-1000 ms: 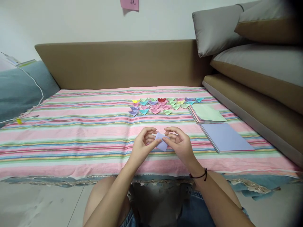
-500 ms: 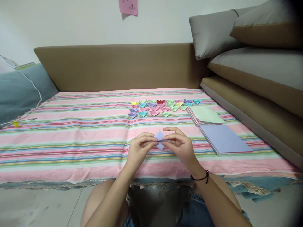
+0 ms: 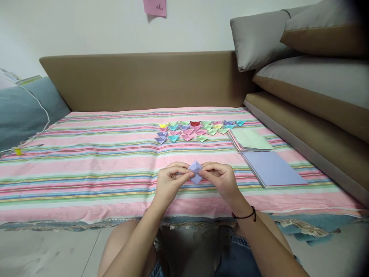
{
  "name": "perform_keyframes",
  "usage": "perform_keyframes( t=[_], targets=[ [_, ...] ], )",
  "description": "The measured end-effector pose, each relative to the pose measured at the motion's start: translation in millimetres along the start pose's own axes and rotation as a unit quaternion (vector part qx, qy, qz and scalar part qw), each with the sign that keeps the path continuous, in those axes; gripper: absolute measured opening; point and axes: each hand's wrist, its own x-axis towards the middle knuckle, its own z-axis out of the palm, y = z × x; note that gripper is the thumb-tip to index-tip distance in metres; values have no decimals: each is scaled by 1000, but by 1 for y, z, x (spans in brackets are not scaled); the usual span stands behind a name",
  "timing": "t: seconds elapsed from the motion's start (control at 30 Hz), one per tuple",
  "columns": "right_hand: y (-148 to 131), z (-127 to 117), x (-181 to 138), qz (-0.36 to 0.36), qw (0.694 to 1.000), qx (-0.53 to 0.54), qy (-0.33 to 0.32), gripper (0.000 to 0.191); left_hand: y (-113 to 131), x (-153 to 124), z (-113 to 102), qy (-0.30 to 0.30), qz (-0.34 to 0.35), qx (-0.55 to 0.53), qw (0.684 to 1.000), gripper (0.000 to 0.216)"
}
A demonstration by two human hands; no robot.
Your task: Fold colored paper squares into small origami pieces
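Between my two hands is a small piece of folded lavender paper (image 3: 195,167), diamond-shaped, raised above the striped cloth (image 3: 95,165). My left hand (image 3: 172,177) pinches its left corner between thumb and fingers. On the right corner, my right hand (image 3: 220,175) has thumb and fingers closed in the same way. A crease crosses the middle of the paper, and the fingertips cover its side corners. Beyond the hands, several folded paper boats, among them a red boat (image 3: 195,124) and a turquoise boat (image 3: 173,138), stand in rows on the cloth.
To the right lie a stack of lavender paper (image 3: 273,169) and a stack topped with pale green paper (image 3: 250,139). Grey and brown cushions (image 3: 311,84) are piled along the right side. A white cable (image 3: 43,109) runs over blue fabric at the left.
My right hand's raised index finger has come down onto the paper. The paper's upper part now stands more open, showing a centre fold. The view has shifted very slightly.
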Motion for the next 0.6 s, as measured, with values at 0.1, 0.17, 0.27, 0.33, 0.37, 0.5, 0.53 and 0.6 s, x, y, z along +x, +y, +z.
perform_keyframes(
  t=[0.1, 0.17, 0.27, 0.33, 0.37, 0.5, 0.53, 0.6],
  targets=[
    [1, 2, -1, 19, 1000, 10, 14, 11, -1, 1, 1, 4, -21, -2, 1000, 5],
    [2, 4, -1, 36, 999, 12, 38, 14, -2, 1, 1, 11, -36, -5, 999, 7],
    [3, 9, -3, 58, 995, 19, 73, 19, -4, 1, 2, 27, -52, 4, 998, 9],
    [5, 12, -3, 69, 993, 26, 89, 20, -5, 1, 3, 34, -59, 9, 998, 10],
    [5, 12, -3, 73, 992, 27, 95, 20, -6, 1, 3, 36, -63, 4, 997, 11],
    [8, 13, -2, 78, 991, 27, 109, 18, -8, 0, 7, 50, -96, -57, 993, 16],
    [9, 13, -2, 78, 990, 26, 111, 18, -8, 0, 8, 54, -104, -70, 991, 18],
    [10, 13, -2, 75, 990, 22, 118, 19, -9, 0, 10, 61, -115, -82, 988, 19]
  ],
)
